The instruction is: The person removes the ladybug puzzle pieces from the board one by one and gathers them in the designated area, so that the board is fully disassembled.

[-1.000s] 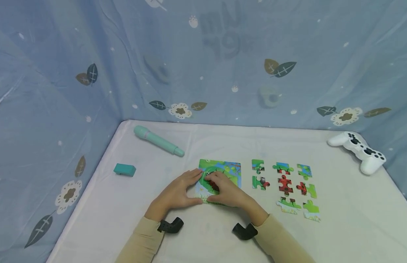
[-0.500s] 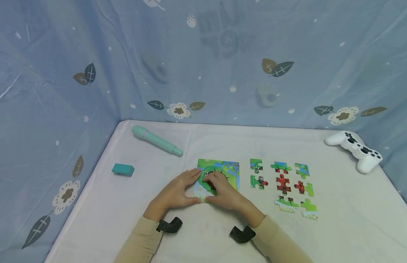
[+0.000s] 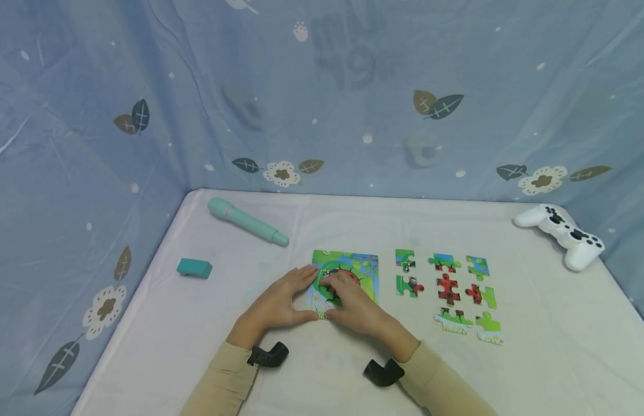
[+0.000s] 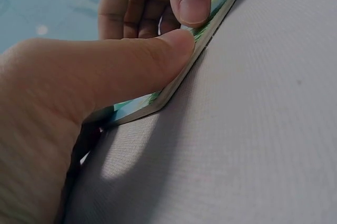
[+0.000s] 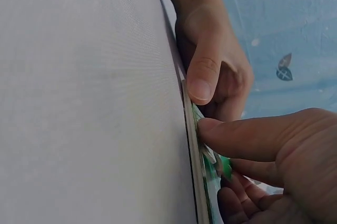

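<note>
A square puzzle board with a ladybug picture lies on the table between the hands. My left hand spans its lower left corner, thumb along the front edge and fingers at the left edge. In the left wrist view, the left thumb rests on the board's rim. Over the lower part of the picture, my right hand has its fingers curled in and its thumb near the left thumb. A small green puzzle piece shows tilted between the right thumb and fingers, largely hidden.
Several loose ladybug puzzle pieces lie spread to the right of the board. A white game controller is at the far right. Behind on the left are a mint-green microphone and a teal block. Blue fabric hangs behind.
Both hands stay at the board's lower left with only slight finger motion. More of the printed ladybug shows above the right hand. The head view has shifted slightly.
</note>
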A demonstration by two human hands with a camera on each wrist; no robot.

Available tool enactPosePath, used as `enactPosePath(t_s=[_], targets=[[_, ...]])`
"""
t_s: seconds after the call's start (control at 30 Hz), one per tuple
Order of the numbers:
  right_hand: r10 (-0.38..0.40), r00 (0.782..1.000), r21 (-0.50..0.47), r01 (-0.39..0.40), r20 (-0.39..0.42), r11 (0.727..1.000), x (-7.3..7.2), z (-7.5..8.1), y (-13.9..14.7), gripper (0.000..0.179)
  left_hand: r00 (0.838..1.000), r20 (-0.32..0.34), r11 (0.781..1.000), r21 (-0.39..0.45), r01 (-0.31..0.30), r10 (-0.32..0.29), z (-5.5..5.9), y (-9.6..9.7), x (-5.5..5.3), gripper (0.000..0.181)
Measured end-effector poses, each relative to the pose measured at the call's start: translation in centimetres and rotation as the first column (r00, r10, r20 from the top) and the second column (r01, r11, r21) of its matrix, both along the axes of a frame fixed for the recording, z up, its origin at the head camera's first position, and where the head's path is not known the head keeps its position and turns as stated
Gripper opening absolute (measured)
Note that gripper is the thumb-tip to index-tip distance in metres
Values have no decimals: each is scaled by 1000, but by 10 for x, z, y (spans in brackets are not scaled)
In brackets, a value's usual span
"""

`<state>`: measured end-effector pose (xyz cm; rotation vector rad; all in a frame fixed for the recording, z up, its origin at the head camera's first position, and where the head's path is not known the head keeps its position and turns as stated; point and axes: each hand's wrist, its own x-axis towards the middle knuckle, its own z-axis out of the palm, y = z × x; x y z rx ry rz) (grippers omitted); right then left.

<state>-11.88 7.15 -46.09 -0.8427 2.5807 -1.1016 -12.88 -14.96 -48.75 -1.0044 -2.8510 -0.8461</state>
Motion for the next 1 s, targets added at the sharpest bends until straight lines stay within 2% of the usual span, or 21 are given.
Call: enactPosePath(t_s=[0.27, 0.53, 0.8, 1.0], targets=[[9, 1000, -1, -9, -3, 1000, -1, 0, -1, 58, 1000, -6, 1000, 0, -2, 2, -2, -1, 0, 87], [13, 999, -14, -13, -40, 1000, -5, 1, 5, 54, 1000, 3, 1000, -6, -12, 12, -1, 1, 1, 87], [13, 999, -126, -9, 33, 992, -9, 7, 22, 53, 1000, 25, 1000, 2, -13, 13, 2, 1, 1, 87], [-25, 1000, -86, 25, 3, 996, -7, 9, 45, 56, 999, 42, 1000, -1, -21, 21, 4, 2, 2, 87]])
